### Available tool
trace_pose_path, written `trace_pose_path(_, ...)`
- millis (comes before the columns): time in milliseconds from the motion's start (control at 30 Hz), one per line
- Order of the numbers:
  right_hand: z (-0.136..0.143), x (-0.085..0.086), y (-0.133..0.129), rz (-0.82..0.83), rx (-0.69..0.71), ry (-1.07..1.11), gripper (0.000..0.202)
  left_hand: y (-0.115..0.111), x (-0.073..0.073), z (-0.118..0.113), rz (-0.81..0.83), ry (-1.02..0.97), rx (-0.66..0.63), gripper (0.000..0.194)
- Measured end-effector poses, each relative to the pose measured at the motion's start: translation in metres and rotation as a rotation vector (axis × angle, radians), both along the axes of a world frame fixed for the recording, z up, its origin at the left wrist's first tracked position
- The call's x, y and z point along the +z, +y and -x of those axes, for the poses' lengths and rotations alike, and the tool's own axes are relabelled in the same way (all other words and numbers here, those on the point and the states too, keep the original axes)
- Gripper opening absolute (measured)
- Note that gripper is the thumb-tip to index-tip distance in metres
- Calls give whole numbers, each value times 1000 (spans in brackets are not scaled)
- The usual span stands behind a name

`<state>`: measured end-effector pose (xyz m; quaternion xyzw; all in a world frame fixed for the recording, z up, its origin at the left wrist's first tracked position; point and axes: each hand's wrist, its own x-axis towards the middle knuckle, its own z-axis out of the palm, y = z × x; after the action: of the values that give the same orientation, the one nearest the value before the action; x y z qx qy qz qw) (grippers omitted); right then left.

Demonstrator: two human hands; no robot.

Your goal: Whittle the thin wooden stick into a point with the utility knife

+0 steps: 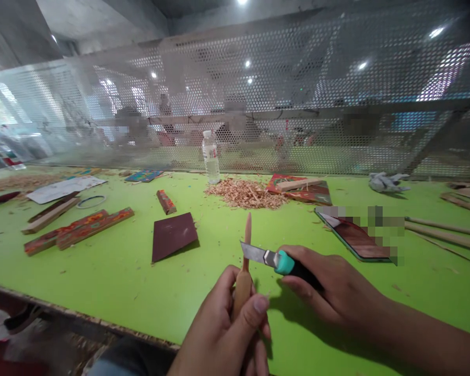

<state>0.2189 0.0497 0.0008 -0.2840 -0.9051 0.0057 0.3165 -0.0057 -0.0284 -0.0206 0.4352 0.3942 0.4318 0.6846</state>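
My left hand (229, 326) is wrapped round the wide lower part of a carved wooden stick (242, 290), which stands nearly upright with its thin pointed end away from me. The lower end is hidden in my palm. In my right hand (332, 284) is a utility knife (284, 262) with a black and teal handle. Its blade crosses the narrow neck of the stick and seems to touch the wood. Beyond the tip lies a heap of wood shavings (245, 193). A sheet of dark sandpaper (175, 236) rests to the left of my hands.
Painted wood strips (96, 228) lie at the left. A water bottle (210, 158) stands by the perforated metal screen (235, 94). To the right are a phone (360, 240), wooden sticks (450, 233) and crumpled paper (387, 182). The table edge (82, 317) runs along the lower left.
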Motion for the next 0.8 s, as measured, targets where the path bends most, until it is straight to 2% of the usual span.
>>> trace_pose_path(200,1,1,-2,5,43,-13,32,1,8,9,-146,31,-32,52)
trace_pose_path(367,2,4,-5,7,88,-22,34,1,21,8,-57,139,-17,56)
trace_pose_path(500,2,4,-6,17,115,-86,34,1,26,7,-8,110,2,66)
trace_pose_path(600,1,3,-7,-3,163,-139,38,2,28,9,16,69,-23,64)
trace_pose_path(700,2,5,-10,-71,206,-165,41,2,29,12,-44,182,-44,62)
trace_pose_path(800,4,7,-14,-103,188,-164,41,2,30,13,-123,314,-19,61)
